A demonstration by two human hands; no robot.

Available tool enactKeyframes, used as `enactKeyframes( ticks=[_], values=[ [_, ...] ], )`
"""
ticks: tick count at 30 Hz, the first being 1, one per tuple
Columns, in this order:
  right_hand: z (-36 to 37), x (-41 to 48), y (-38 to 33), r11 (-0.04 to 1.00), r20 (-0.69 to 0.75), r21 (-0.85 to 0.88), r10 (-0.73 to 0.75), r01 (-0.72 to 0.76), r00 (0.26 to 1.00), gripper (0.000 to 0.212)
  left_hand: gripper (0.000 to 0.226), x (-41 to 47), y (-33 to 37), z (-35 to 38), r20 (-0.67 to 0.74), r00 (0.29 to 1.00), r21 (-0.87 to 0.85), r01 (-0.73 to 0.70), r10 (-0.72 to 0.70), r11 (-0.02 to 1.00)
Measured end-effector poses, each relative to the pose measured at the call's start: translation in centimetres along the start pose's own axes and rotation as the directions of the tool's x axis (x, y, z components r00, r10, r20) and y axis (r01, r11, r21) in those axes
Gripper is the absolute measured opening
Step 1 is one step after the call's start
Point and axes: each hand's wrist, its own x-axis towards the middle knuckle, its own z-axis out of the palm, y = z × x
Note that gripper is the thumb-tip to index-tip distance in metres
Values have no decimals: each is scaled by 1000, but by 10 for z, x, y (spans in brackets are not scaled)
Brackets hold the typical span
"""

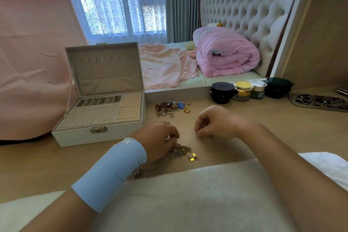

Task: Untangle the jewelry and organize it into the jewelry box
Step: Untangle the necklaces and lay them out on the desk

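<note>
A white jewelry box [79, 135] stands open at the left of the wooden tabletop, its lid upright and its tray of slots and ring rolls showing. A tangle of gold chains [183, 151] lies in front of me. My left hand [158, 139], with a light blue wristband, has curled fingers pinching the tangle's near edge. My right hand [216, 123] pinches a small silver end of a chain just right of the tangle. A second pile of colourful rings and charms [170, 108] lies farther back, with a gold ring [186, 110] beside it.
Several cosmetic jars [242, 90] stand at the back right, near a patterned pouch [318, 102]. A small silver piece [137, 173] lies under my left wrist. White fluffy cloth [188, 194] covers the near edge. A mirror behind reflects a bed.
</note>
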Motion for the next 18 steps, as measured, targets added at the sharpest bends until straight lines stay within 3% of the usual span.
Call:
enactKeyframes(
  ticks=[4,7,9,12,18],
  values=[
    [-1,0,8,960,-146,272,-28,67,989,14,24,30,8,-1,-83,992,-335,59,-92,940],
    [-3,0,12,903,-220,418,-4,98,976,18,24,46,13,0,28,988,-652,135,-154,746],
    [-4,0,13,865,-259,490,21,113,966,14,25,51,12,0,103,985,-765,168,-139,622],
    [-6,2,10,764,-279,633,75,125,957,12,24,54,5,2,114,988,-823,151,-101,548],
    [-4,9,4,484,-243,865,174,132,954,11,19,57,-3,3,181,983,-830,176,-42,530]
  ],
)
